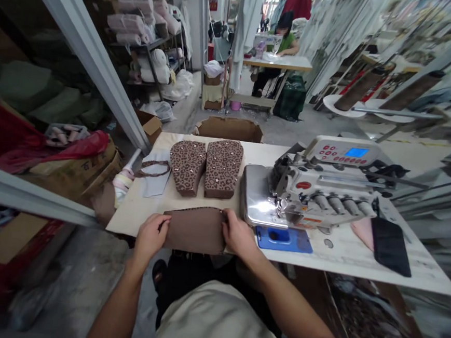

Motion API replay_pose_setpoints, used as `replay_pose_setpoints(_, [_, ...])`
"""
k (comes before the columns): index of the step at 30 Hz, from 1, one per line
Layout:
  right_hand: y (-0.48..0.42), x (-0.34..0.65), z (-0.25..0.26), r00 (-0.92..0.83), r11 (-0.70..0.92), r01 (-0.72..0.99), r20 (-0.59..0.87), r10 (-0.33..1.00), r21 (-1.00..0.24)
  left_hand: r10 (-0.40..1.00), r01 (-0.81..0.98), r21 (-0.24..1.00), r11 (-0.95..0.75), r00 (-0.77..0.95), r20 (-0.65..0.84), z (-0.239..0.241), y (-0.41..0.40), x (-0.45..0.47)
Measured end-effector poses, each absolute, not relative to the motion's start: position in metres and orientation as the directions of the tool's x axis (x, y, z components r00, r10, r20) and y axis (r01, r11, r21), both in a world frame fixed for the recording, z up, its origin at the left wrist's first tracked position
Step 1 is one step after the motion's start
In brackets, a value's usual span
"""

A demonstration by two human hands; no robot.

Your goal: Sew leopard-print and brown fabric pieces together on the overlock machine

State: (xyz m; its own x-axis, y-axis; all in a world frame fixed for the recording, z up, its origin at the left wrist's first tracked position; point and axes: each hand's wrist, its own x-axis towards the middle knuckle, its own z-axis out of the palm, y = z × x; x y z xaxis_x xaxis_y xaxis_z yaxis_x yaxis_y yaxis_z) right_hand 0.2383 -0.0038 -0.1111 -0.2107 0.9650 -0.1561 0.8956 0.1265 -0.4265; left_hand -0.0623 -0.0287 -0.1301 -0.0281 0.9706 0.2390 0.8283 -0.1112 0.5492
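Note:
A brown fabric piece (195, 231) is stretched between my two hands at the table's front edge, its plain side facing up. My left hand (152, 236) pinches its left end, thumb on top. At the right end, my right hand (239, 232) grips the upper corner. Just beyond lie two stacks of leopard-print fabric pieces, a left stack (188, 163) and a right stack (224, 166), side by side. To the right of my right hand stands an overlock sewing machine (322, 182) with a lit blue display.
A brown braided strip (153, 168) lies on a pale sheet at the left. A blue phone-like case (284, 240) sits before the machine, and a black flat item (393, 247) lies far right. An open carton (228, 129) stands behind the table. Another person (286, 41) sits at a distant sewing table.

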Motion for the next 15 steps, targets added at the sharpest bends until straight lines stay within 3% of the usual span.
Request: replay_pose_setpoints(15, [-0.005, 0.225, -0.109, -0.095, 0.063, 0.98, -0.171, 0.981, -0.187, 0.969, 0.832, 0.53, -0.167, 0.039, 0.243, -0.132, -0.023, -0.064])
